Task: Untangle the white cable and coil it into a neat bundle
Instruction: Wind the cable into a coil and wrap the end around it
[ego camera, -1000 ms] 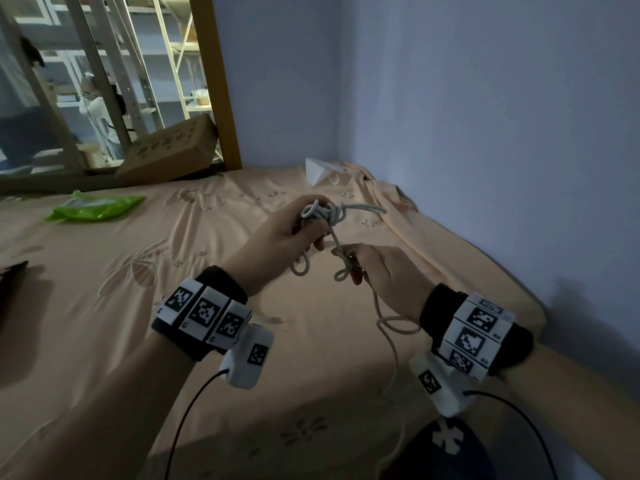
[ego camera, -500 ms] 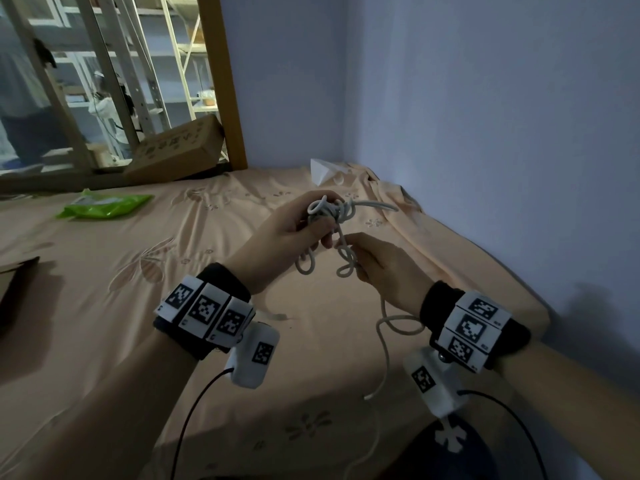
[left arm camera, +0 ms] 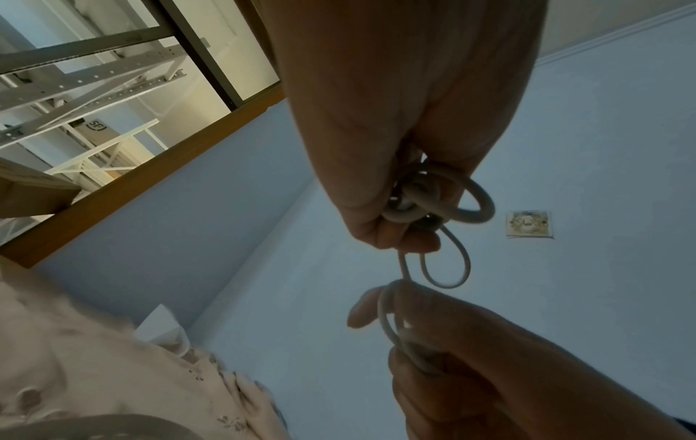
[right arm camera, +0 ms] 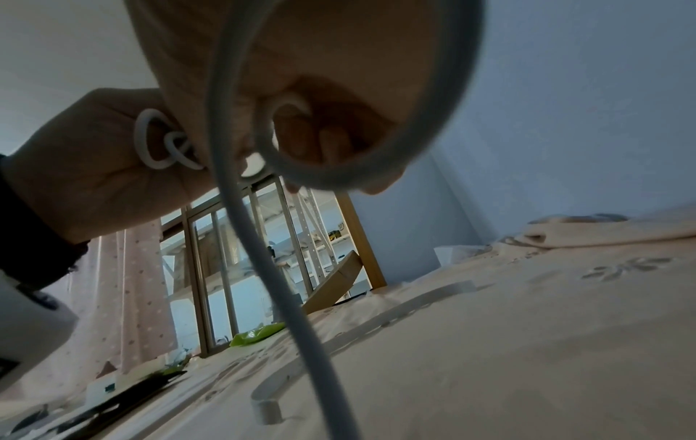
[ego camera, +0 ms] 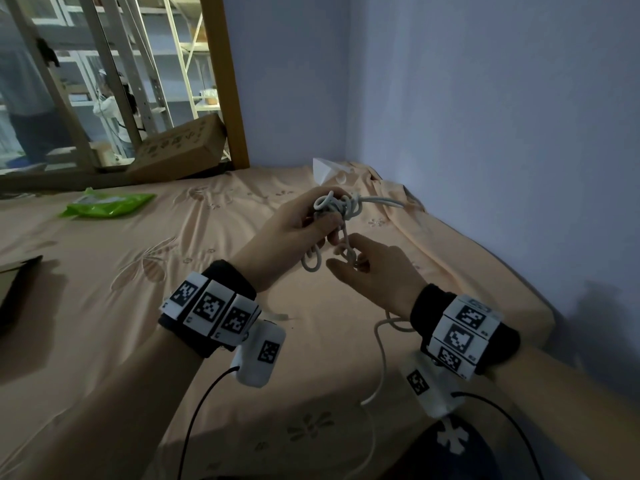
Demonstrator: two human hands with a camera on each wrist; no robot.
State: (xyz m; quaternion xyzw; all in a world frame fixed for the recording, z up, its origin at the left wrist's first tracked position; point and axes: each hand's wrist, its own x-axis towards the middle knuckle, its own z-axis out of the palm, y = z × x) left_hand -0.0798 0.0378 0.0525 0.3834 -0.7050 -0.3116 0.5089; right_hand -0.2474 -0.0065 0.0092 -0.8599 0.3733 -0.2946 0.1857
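Head view: my left hand clamps the knotted mass of the cable, held up above the bed; my right hand sits just below it, fingers curled round a small loop; one strand runs off toward the wall, another trails down under my right wrist onto the sheet; a green packet and a box lie well apart at the far side.

Left wrist view: left hand closed on the knot, cable loops spilling from the fist; right hand pinching the strand beneath.

Right wrist view: cable sweeps close past the lens and down to the bed; my left hand shows a loop at its grip; my own fingers partly hidden.

Advice, as I judge it: keep the knot steady in the left; feed the loop back through with slack, not pull; tugging would likely tighten it.
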